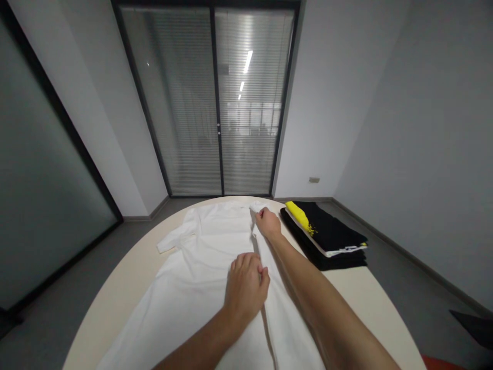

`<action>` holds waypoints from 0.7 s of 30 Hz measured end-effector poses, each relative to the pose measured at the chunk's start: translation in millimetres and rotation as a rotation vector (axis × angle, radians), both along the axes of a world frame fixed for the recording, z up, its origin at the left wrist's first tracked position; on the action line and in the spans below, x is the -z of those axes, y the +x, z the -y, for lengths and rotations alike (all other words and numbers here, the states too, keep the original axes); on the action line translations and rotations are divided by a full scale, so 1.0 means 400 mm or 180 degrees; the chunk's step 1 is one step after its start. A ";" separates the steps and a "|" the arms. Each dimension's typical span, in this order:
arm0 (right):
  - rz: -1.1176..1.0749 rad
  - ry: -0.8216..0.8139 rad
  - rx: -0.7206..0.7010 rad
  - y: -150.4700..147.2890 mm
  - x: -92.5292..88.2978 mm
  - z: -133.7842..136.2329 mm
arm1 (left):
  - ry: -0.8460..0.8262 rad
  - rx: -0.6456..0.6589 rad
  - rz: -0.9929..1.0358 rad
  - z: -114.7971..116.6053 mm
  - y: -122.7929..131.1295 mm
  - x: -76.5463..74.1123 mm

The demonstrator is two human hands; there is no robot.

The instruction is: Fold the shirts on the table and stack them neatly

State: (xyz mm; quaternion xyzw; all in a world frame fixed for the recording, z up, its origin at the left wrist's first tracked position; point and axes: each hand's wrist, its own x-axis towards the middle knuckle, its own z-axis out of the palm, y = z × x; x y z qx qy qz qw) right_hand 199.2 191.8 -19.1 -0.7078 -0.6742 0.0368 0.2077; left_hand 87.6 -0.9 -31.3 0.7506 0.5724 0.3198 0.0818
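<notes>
A white T-shirt point(192, 293) lies spread over the table, one short sleeve reaching out to the left. Its right side is turned inward as a long strip, with a shadowed edge running down the middle. Near the far end, my right hand point(268, 223) is closed, pinching the cloth by the shoulder. My left hand point(247, 282) rests lower on the shirt with curled fingers, its thumb at the edge of the turned strip, gripping the fabric there. The fingertips of this hand are partly hidden.
A stack of folded dark clothes point(327, 226), with a yellow print on the top one, sits at the right of the round pale table point(370, 298). Beyond the table stand glass doors with blinds point(250, 154). Something red point(439, 363) shows at the lower right.
</notes>
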 end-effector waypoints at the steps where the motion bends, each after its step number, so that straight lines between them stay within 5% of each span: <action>1: -0.0094 -0.0002 -0.0087 -0.004 0.002 -0.005 | -0.0003 -0.0054 -0.0054 -0.002 -0.007 -0.003; 6: -0.0158 -0.0306 -0.0688 -0.015 0.029 -0.009 | -0.0277 -0.0210 -0.0476 -0.008 -0.035 0.002; 13: 0.0106 -0.0345 -0.0731 -0.008 0.034 0.014 | -0.0394 -0.0245 -0.0670 -0.009 -0.038 0.005; 21: 0.0382 -0.0268 -0.0830 -0.005 0.027 0.044 | -0.1124 0.0202 0.0063 -0.006 -0.056 -0.013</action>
